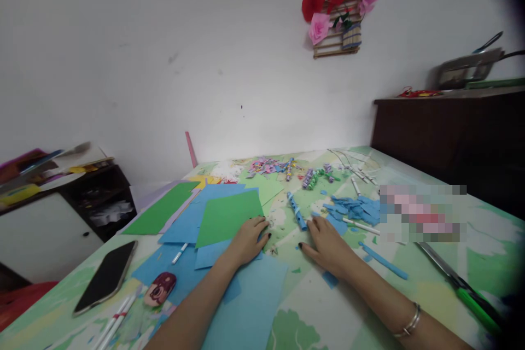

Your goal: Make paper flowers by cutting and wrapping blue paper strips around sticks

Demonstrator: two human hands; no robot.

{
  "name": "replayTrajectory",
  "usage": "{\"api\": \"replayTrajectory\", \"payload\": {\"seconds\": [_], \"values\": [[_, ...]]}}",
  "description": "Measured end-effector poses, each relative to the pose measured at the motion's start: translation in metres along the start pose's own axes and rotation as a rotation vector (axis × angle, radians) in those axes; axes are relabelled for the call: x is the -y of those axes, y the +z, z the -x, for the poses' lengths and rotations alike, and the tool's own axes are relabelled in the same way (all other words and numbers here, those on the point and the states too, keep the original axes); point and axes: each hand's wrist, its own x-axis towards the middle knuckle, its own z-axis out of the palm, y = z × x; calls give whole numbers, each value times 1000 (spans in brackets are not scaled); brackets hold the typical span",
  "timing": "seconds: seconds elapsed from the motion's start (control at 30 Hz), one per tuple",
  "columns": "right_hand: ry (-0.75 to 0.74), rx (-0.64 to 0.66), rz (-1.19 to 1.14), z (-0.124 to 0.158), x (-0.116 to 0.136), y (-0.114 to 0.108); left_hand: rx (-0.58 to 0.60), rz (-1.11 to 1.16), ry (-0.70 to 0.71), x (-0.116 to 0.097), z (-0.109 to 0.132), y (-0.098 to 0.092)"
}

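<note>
My left hand (248,241) rests palm down, fingers open, at the right edge of a green paper sheet (229,216). Blue sheets (254,295) lie beneath it and toward me. To the right, my right hand (328,246) also lies palm down with thumb and fingers apart, holding nothing. Just beyond its fingertips is a blue rolled-paper tube (296,212) with dark spots and a lighter strip around it; whether a finger touches it I cannot tell. A pile of torn blue paper pieces (355,209) sits beyond this hand.
Scissors with green handles (471,298) and a blue strip (384,261) lie at right. A phone (106,278), a small maroon case (161,289) and white sticks (117,320) are at left. Purple and green rolls (314,178) and paper scraps (266,165) lie near the wall.
</note>
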Motion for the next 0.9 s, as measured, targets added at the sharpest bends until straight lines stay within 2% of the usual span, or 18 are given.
{"api": "replayTrajectory", "payload": {"seconds": [0.27,0.9], "values": [[-28,-76,11,0,3,-7,1,7,1,0,0,0],[-26,-68,23,1,2,-5,-3,15,0,1,0,2]]}}
